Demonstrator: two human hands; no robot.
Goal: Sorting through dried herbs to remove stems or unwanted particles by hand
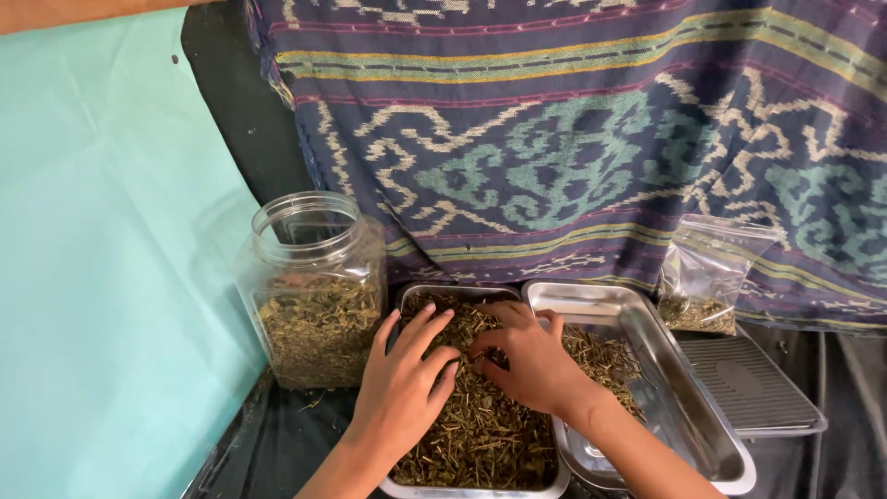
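Pressing spread fingers into dried herbs (pixel 480 434), both hands (pixel 399 388) (pixel 531 365); tray (pixel 554 476) runs lengthwise away.

A single head-worn camera looks steeply down and forward from above the person's own arms, close over a low work surface. The left hand (pixel 402 388) and right hand (pixel 527 360) enter from the bottom edge, placing the viewpoint just behind and above them. The metal tray (pixel 462 485) of dried herbs sits low in the centre of the frame, near the lens. A patterned woven cloth (pixel 573 139) fills the upper half, facing the camera. A turquoise wall (pixel 102 259) runs along the left side, and a clear plastic jar (pixel 314 286) stands beside it. No second view overlaps this one.
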